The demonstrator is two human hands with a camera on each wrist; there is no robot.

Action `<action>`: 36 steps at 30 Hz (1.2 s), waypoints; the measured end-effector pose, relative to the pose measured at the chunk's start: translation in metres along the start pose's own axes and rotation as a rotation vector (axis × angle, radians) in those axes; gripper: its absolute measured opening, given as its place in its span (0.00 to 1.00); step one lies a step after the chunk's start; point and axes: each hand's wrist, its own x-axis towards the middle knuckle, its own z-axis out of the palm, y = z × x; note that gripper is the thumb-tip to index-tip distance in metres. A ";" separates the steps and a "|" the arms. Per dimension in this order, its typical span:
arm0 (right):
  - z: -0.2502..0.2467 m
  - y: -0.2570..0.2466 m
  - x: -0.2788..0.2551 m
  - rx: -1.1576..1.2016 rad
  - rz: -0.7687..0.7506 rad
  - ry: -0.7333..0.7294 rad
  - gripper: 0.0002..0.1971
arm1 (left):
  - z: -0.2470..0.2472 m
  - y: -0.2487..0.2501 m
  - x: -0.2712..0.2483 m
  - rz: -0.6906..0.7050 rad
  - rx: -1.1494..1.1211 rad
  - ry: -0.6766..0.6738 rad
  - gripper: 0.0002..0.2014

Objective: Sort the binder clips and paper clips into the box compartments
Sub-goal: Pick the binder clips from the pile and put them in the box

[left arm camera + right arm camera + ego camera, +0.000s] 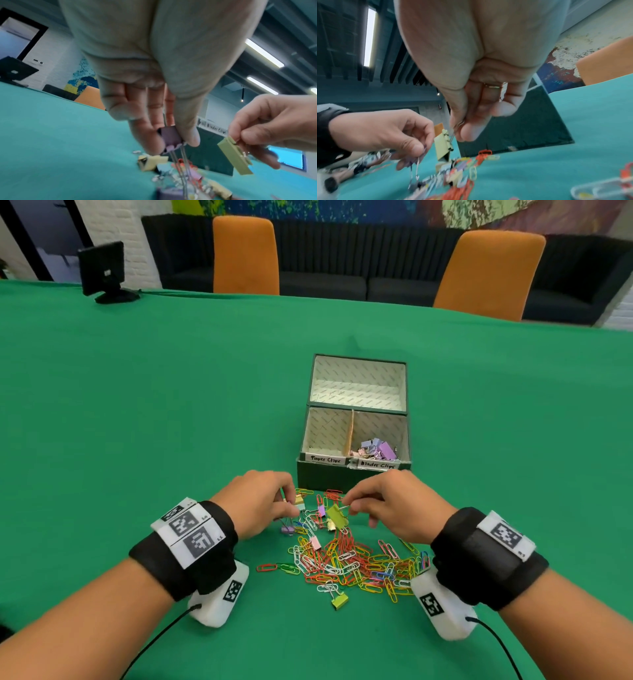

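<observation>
A dark green box [352, 474] stands open mid-table. Its right compartment, labelled Binder Clips [376, 448], holds several pastel binder clips; no clips show in the left one, labelled Paper Clips [325, 433]. In front lies a pile of coloured paper clips [352, 563] mixed with binder clips. My left hand [289, 508] [171, 143] pinches a purple binder clip [169, 138]; wire handles lead down from it to a second purple clip [287, 529]. My right hand [349, 506] [458, 134] pinches the wire handle of a yellow-green binder clip [336, 516] [442, 146] [235, 155], held just above the pile.
A yellow-green binder clip [339, 600] lies at the pile's near edge, a pink one [314, 542] in its middle, a gold one [299, 500] by my left fingers. A black device on a stand [106, 272] sits far left. Two orange chairs [245, 254] stand behind the green table [137, 405].
</observation>
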 end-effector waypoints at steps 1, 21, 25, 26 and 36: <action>-0.006 0.000 -0.001 0.041 -0.006 0.069 0.05 | -0.003 0.004 0.000 0.019 -0.070 0.010 0.09; -0.040 0.037 -0.004 -0.020 0.158 0.631 0.03 | -0.026 0.105 0.059 0.236 -0.148 0.441 0.12; -0.033 0.040 -0.017 0.025 0.169 0.595 0.03 | -0.017 0.105 0.074 0.219 -0.040 0.362 0.17; -0.032 0.039 -0.018 0.026 0.170 0.573 0.03 | -0.017 0.104 0.075 0.210 -0.022 0.330 0.19; 0.000 0.014 -0.019 -0.063 0.043 -0.043 0.05 | -0.015 0.068 0.034 0.192 0.026 0.168 0.07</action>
